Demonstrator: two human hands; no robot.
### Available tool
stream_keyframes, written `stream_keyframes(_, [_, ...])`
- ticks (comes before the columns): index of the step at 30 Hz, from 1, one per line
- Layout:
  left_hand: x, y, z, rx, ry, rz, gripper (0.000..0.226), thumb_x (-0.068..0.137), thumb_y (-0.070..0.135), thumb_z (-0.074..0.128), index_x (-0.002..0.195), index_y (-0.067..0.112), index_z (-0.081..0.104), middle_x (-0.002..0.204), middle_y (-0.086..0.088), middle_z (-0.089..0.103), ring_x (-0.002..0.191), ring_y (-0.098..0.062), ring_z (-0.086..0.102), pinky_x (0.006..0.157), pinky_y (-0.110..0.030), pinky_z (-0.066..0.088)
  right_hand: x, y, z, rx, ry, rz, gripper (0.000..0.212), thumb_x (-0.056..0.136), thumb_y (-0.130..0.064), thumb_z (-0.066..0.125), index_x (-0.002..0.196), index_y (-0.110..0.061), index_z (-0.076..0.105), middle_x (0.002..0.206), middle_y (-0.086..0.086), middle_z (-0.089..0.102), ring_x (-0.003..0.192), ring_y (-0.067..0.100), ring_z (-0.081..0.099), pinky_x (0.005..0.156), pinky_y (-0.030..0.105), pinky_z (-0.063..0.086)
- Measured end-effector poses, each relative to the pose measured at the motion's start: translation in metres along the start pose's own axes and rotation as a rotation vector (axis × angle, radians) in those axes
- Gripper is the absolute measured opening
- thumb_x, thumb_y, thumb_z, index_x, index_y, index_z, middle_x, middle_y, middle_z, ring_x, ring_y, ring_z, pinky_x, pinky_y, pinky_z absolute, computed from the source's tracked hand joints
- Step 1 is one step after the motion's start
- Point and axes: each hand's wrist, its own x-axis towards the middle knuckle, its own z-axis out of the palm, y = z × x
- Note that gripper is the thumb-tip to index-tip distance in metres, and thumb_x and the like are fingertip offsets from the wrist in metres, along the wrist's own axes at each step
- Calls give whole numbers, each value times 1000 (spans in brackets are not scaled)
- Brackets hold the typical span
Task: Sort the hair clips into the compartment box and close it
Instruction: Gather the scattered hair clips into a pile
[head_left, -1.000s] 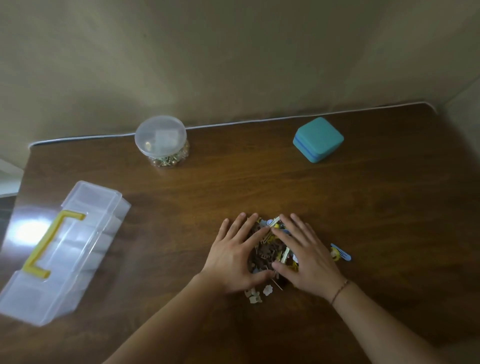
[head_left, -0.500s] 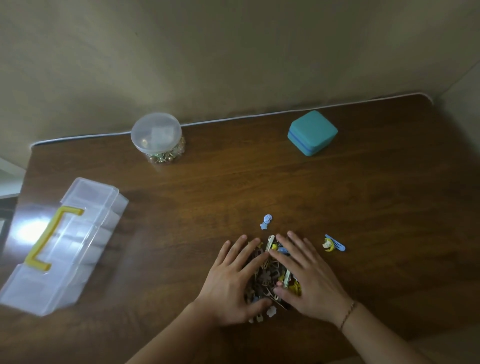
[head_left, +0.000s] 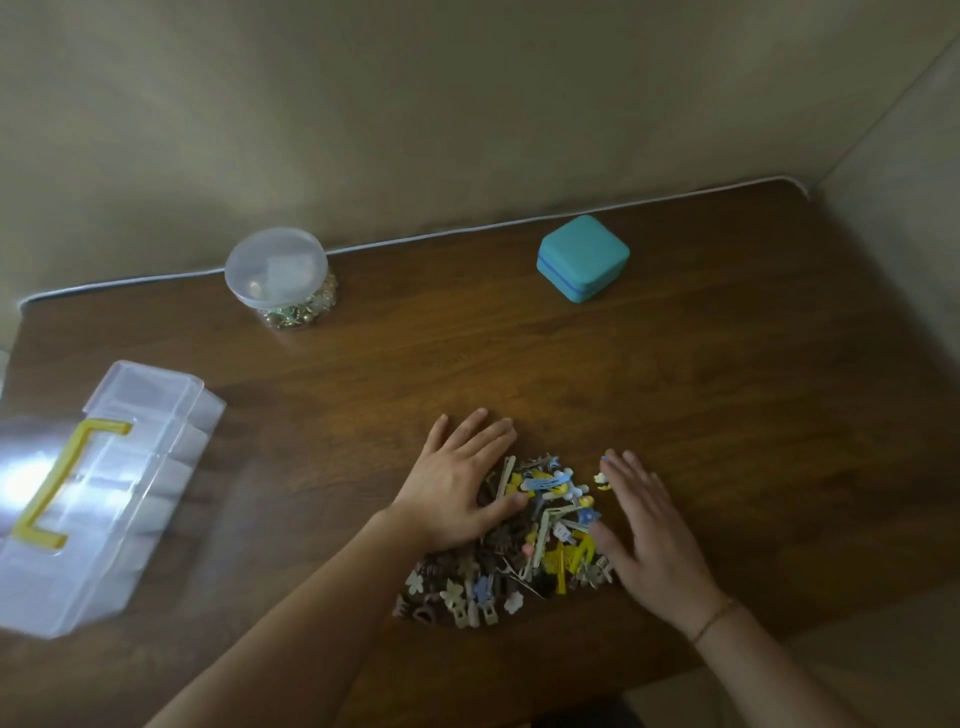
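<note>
Head view looks down on a dark brown wooden table (head_left: 675, 389). Low in the centre of the frame lies a heap of small plastic hair clips (head_left: 524, 551) — brown, cream, yellow and blue. Left hand (head_left: 462, 483) rests flat on the heap's upper left edge, fingers straight and spread, gripping nothing. Right hand (head_left: 649, 535) lies flat just right of the heap, fingers extended, holding nothing. At far left sits the clear plastic compartment box with a yellow handle (head_left: 98, 493) — lid down. Toward the top stand a round clear jar of gold trinkets (head_left: 280, 278) and a teal square case (head_left: 583, 258).
</note>
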Motion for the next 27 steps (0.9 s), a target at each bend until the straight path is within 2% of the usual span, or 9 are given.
stream_keyframes(5, [-27,3,10,-3,18,54,83,90,75,30,157,27,22,165,14,15,153,-7,-9,123,-49,-7,-13,-27,23,78,-13,-56,80,90,-74,14,154,-26,8,163,-13,-2,147,0,-12,123,36,4])
stream_keyframes(10, [-47,3,16,-16,51,70,80,92,74,34,157,29,22,165,14,15,153,-7,-8,124,-45,-6,-16,-40,33,117,18,-117,76,93,-70,21,154,-25,16,163,-12,4,149,3,-6,123,40,10])
stream_keyframes(14, [-60,-7,16,-94,166,8,76,93,72,34,156,30,24,166,13,13,154,-7,-3,125,-45,0,-8,-36,29,206,172,-124,65,94,-60,37,147,-23,36,158,-9,25,149,8,11,118,47,25])
stream_keyframes(16, [-66,-12,17,-132,193,-34,76,93,73,33,155,30,26,165,12,15,154,-7,0,125,-46,2,3,-35,24,200,210,-115,65,93,-60,38,146,-22,38,158,-9,25,149,9,11,118,44,24])
stream_keyframes(19, [-67,-10,20,-154,188,-34,78,93,72,35,156,27,25,166,10,15,153,-6,0,125,-45,3,26,-43,16,120,97,-171,72,91,-67,30,151,-27,28,161,-11,14,149,5,-2,119,37,13])
stream_keyframes(22, [-63,-3,24,-160,185,-15,79,93,69,39,157,25,23,166,9,15,153,-6,-1,125,-44,2,39,-51,16,-11,-56,-230,76,91,-71,20,154,-29,15,162,-14,1,147,1,-13,122,37,6])
stream_keyframes(24, [-62,1,27,-152,201,-21,78,93,68,41,156,24,26,165,10,20,153,-5,-1,125,-44,3,39,-50,20,-78,-80,-259,74,92,-70,19,154,-28,14,162,-14,1,147,2,-14,123,39,5])
stream_keyframes(27, [-64,5,31,-137,218,-33,78,93,69,42,155,23,29,163,11,24,153,-6,-1,125,-42,2,32,-48,24,-132,-81,-285,73,94,-68,24,154,-28,15,162,-13,1,147,3,-14,122,35,1])
